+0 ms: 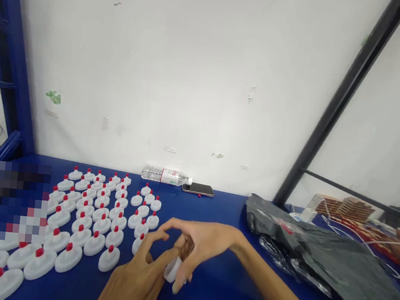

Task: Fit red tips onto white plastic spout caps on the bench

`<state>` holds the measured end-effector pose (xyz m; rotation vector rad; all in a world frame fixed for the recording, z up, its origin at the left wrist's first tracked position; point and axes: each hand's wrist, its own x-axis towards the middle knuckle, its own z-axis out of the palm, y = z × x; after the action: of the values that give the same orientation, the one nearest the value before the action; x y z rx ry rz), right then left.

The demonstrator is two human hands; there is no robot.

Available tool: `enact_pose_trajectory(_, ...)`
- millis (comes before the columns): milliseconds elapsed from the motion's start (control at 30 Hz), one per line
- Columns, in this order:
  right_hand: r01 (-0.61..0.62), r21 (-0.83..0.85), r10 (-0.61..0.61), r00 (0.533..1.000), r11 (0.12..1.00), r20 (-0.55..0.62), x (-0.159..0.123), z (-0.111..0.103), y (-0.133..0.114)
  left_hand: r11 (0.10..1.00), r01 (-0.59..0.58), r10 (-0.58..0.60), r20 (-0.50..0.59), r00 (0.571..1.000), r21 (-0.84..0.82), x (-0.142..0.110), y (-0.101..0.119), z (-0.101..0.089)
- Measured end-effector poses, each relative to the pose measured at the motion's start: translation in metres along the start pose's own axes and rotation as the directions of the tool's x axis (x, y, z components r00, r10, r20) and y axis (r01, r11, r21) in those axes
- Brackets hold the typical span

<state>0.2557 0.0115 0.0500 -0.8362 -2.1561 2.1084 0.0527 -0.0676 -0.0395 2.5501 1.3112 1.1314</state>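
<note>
Nearest the camera, both hands are working together low over a blue table [221,298]. The right hand [208,245] is bending its thumb and fingers around a small white piece [171,271] and appears to be gripping it. The left hand [134,276] is reaching in from the other side, its fingers overlapping the right's; whether it is also pinching the piece or only steadying it, I cannot tell. The white piece is sitting between the two hands, partly hidden, and no red tip is showing on it from here.

For good handling, one hand should be holding the rim firmly while the other is doing the fine finger work — evenly, without squeezing the wall out of shape. Keeping the left forearm from sweeping sideways matters too, since red-tipped white caps [68,260] are standing close by on that side, spreading back in loose rows.

To the right, a dark plastic bag [333,266] is lying crumpled. Farther back, a phone [199,190] is resting flat, with a tiny red bit [199,196] lying at its near edge — and a clear bottle [155,174] is lying on its side near the white wall [193,74].
</note>
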Motion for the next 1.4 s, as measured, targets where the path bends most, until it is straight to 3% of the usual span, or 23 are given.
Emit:
enact_pose_trajectory(133, 0.01, 0.033, -0.01, 1.0, 0.999, 0.0, 0.005, -0.001, 0.006, 0.999, -0.043, 0.044, -0.024, 0.999, 0.028, -0.002, 0.0, 0.001)
enact_pose_trajectory(267, -0.028, -0.024, 0.028, 1.0, 0.999, 0.012, -0.004, -0.022, 0.009, 0.993, -0.075, 0.073, 0.027, 0.997, 0.091, -0.002, 0.006, 0.0)
enact_pose_trajectory(333, -0.059, -0.182, 0.038, 0.993, 0.981, -0.116, -0.013, -0.04, 0.012, 0.994, -0.035, 0.034, 0.008, 0.999, 0.101, -0.002, 0.007, 0.001)
enact_pose_trajectory(367, -0.103, -0.309, 0.018, 0.963, 0.945, -0.268, -0.017, -0.05, 0.015, 0.995, -0.007, 0.008, -0.006, 1.0, 0.096, -0.002, 0.008, 0.001)
enact_pose_trajectory(400, -0.192, -0.44, -0.075, 0.85, 0.877, -0.521, -0.021, -0.06, 0.019, 0.996, 0.018, -0.016, -0.015, 1.0, 0.086, -0.003, 0.008, 0.002)
enact_pose_trajectory(433, -0.255, -0.47, -0.144, 0.739, 0.845, -0.659, -0.024, -0.071, 0.025, 0.996, 0.035, -0.034, -0.015, 0.999, 0.076, -0.003, 0.007, 0.003)
enact_pose_trajectory(500, -0.353, -0.482, -0.248, 0.537, 0.802, -0.806, -0.026, -0.089, 0.038, 0.997, 0.046, -0.046, 0.002, 0.999, 0.066, -0.004, 0.006, 0.005)
enact_pose_trajectory(533, -0.396, -0.482, -0.286, 0.46, 0.782, -0.841, -0.025, -0.096, 0.045, 0.997, 0.046, -0.047, 0.014, 0.999, 0.066, -0.005, 0.005, 0.005)
enact_pose_trajectory(567, -0.431, -0.484, -0.315, 0.407, 0.762, -0.858, -0.022, -0.101, 0.052, 0.996, 0.048, -0.05, 0.023, 0.999, 0.069, -0.005, 0.004, 0.006)
enact_pose_trajectory(633, -0.49, -0.494, -0.355, 0.351, 0.718, -0.866, -0.016, -0.107, 0.063, 0.995, 0.062, -0.065, 0.033, 0.997, 0.071, -0.005, 0.004, 0.006)
enact_pose_trajectory(900, -0.664, -0.521, -0.422, 0.323, 0.536, -0.847, 0.007, -0.104, 0.073, 0.995, 0.099, -0.1, 0.043, 0.994, 0.033, 0.0, 0.011, 0.0)
enact_pose_trajectory(1100, -0.692, -0.562, -0.418, 0.392, 0.453, -0.82, 0.007, -0.095, 0.067, 0.994, 0.099, -0.099, -0.01, 0.995, 0.051, 0.0, 0.012, -0.002)
enact_pose_trajectory(1233, -0.672, -0.575, -0.408, 0.413, 0.467, -0.814, 0.01, -0.088, 0.062, 0.993, 0.107, -0.104, -0.05, 0.993, 0.054, 0.003, 0.016, -0.006)
enact_pose_trajectory(1400, -0.528, -0.617, -0.443, 0.43, 0.584, -0.787, 0.008, -0.078, 0.053, 0.995, 0.096, -0.094, -0.049, 0.994, 0.042, 0.004, 0.016, -0.007)
